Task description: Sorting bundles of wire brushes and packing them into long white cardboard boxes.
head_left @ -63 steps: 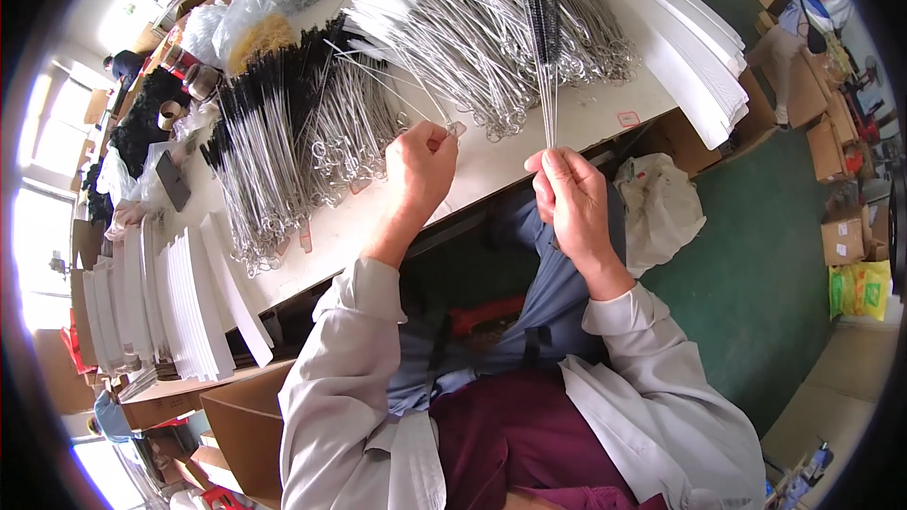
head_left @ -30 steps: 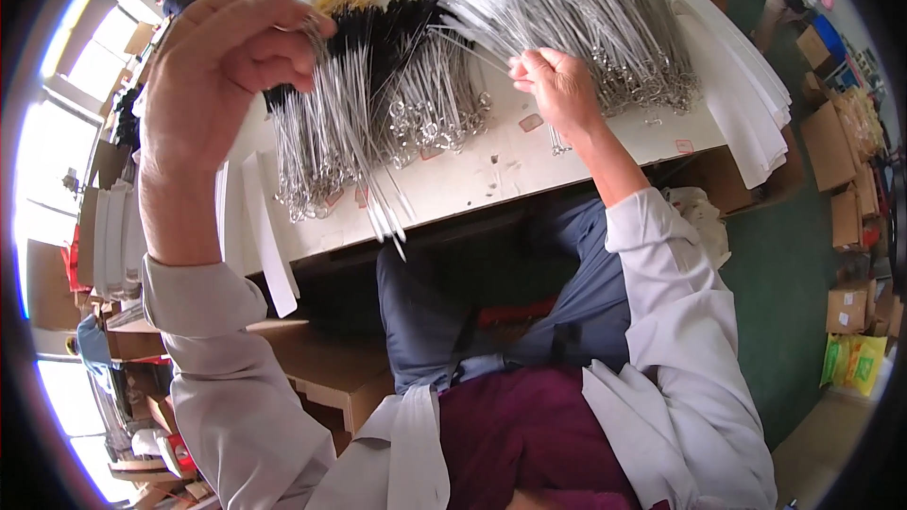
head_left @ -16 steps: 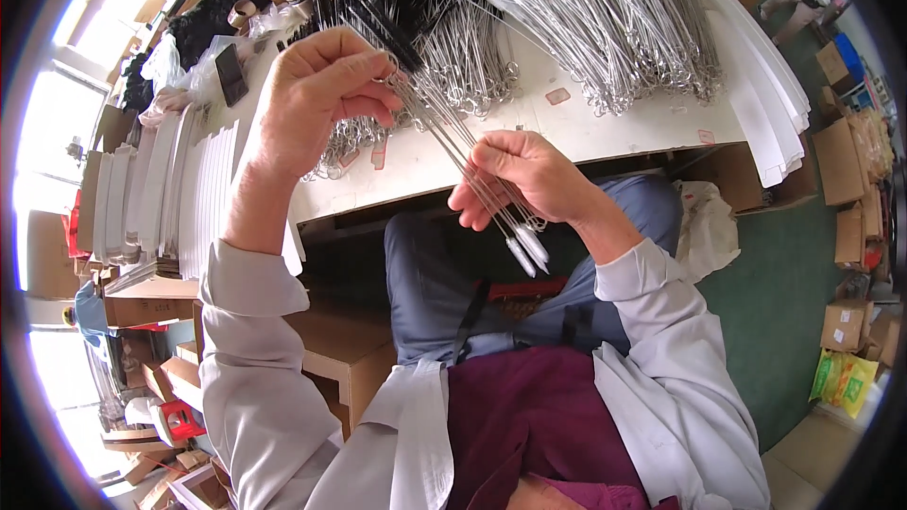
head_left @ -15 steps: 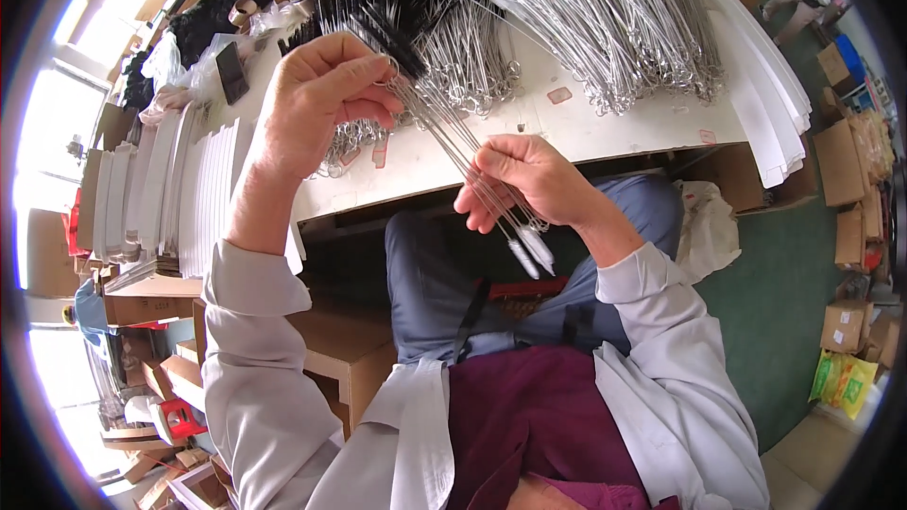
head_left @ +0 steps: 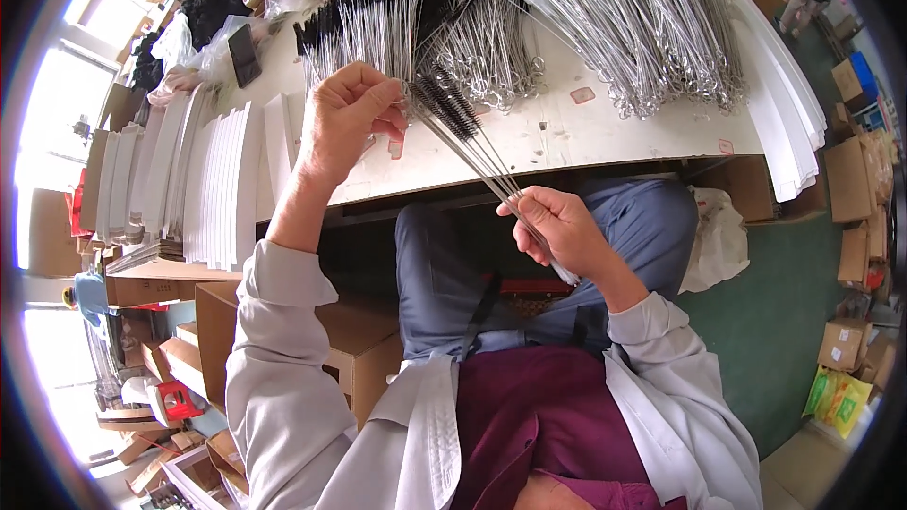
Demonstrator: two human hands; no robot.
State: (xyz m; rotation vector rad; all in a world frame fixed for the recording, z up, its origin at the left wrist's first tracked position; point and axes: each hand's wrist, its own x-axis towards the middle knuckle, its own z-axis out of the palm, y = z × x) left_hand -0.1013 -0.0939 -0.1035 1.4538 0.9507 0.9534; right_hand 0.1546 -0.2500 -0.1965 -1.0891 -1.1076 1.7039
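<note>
My right hand (head_left: 562, 227) is closed around a bundle of thin wire brushes (head_left: 487, 165) above my lap. Black bristles (head_left: 449, 99) fan out at the bundle's upper end, close to the table edge, and a pale end pokes out below the fist. At the upper left, my left hand (head_left: 350, 123) pinches thumb and forefinger together at the end of one wire brush beside those black bristles; the fingers partly hide its tip. Behind my hands lie a pile of black-bristled brushes (head_left: 378, 14) and more looped wire brushes (head_left: 491, 47) on the white table (head_left: 539, 137).
A large heap of wire brushes with pale bristles (head_left: 633, 28) covers the table's right side. Folded white card strips (head_left: 222, 184) stand at the left, with more strips (head_left: 779, 104) at the right edge. A phone (head_left: 244, 57) lies back left. A cardboard box (head_left: 364, 349) sits beside my legs.
My right hand has moved down and right with the bundle, its black bristles now lower beside my left hand. Less of the pale ends shows below the fist. The whole view has shifted slightly.
</note>
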